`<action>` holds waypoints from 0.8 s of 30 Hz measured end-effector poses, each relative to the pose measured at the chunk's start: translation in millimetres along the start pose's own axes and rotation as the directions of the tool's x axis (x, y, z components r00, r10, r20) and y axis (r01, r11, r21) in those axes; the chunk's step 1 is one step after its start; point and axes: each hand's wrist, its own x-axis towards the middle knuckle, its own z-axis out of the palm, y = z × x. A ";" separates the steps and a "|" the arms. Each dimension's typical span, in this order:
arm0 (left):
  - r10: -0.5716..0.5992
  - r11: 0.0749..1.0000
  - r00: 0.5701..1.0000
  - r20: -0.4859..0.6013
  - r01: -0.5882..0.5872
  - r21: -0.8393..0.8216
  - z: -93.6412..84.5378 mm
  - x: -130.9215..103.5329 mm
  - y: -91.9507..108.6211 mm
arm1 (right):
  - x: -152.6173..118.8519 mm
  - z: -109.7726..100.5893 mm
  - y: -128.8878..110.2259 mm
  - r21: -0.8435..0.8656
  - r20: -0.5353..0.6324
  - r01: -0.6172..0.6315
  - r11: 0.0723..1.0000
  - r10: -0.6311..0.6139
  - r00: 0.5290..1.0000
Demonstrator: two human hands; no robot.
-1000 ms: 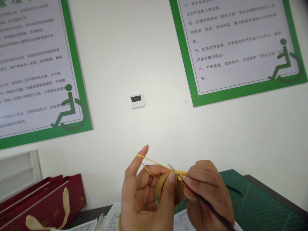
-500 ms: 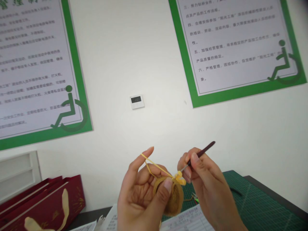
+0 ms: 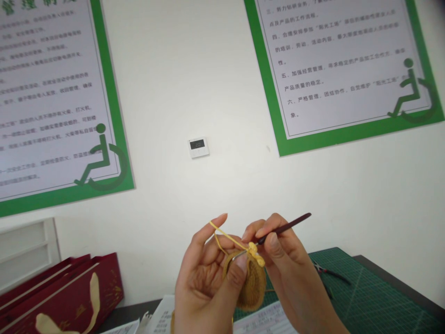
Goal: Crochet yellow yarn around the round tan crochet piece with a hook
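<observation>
My left hand (image 3: 208,278) pinches a round brown crocheted piece (image 3: 253,287) between thumb and fingers, its index finger raised with yellow yarn (image 3: 227,235) looped over it. The yarn runs down to a small yellow crocheted part (image 3: 256,254) at the top edge of the brown piece. In my right hand (image 3: 290,260) is a crochet hook with a dark handle (image 3: 292,223), held like a pen and pointing down to the left. Its metal shaft (image 3: 239,254) passes by the yellow stitches, with the tip over the brown piece near my left thumb.
A green cutting mat (image 3: 368,287) lies at the right with pliers (image 3: 333,274) on it. Printed papers (image 3: 266,320) are below my hands. Red gift bags (image 3: 69,297) stand at the left. Green-framed posters (image 3: 274,134) and a thermostat (image 3: 198,147) are on the wall.
My right hand has moved left, closer to my left hand, and the hook has tilted flatter. Its metal shaft now reaches past the yellow stitches. More of the pliers shows.
</observation>
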 end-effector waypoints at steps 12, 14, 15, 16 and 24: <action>-0.015 1.000 1.000 -0.003 0.015 -0.013 -1.3 0.2 -2.6 | -4.2 -2.3 5.7 -0.069 0.039 0.175 0.982 -0.173 0.984; -0.023 1.000 1.000 0.002 0.023 -0.019 -0.9 0.2 -2.3 | -3.2 -2.0 6.3 -0.094 0.046 0.219 0.971 -0.215 0.975; -0.028 0.999 1.000 0.006 0.028 -0.023 -0.8 0.1 -1.9 | -2.8 -1.7 6.3 -0.108 0.050 0.241 0.964 -0.237 0.970; -0.033 0.999 0.999 0.012 0.033 -0.027 -0.8 0.1 -1.5 | -2.5 -1.2 6.1 -0.122 0.054 0.262 0.957 -0.257 0.965; -0.086 0.995 0.995 0.056 0.089 -0.050 -2.9 0.4 1.7 | -2.0 1.9 4.9 -0.155 0.074 0.346 0.925 -0.338 0.938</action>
